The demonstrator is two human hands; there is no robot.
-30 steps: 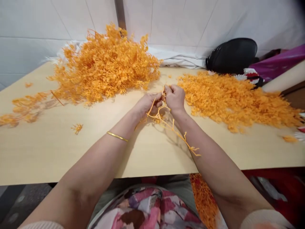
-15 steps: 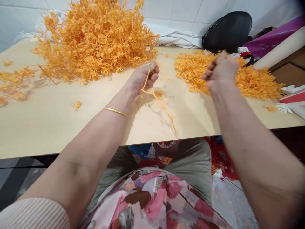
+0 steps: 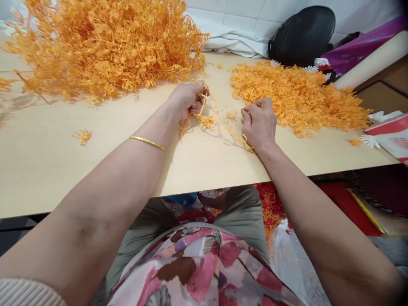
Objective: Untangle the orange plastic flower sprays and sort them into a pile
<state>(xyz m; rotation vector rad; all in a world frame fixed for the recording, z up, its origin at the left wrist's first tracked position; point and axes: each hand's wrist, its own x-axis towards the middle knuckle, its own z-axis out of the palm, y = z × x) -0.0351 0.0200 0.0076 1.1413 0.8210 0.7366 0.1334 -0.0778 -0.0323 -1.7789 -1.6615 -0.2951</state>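
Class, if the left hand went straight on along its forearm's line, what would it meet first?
Probably the small loose orange piece on the table; depth is unclear, so the left hand might pass above it.

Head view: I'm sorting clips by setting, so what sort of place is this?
Probably a small craft workspace: a big heap of branching orange stems and a lower heap of orange pieces lie on a pale table by a tiled wall.
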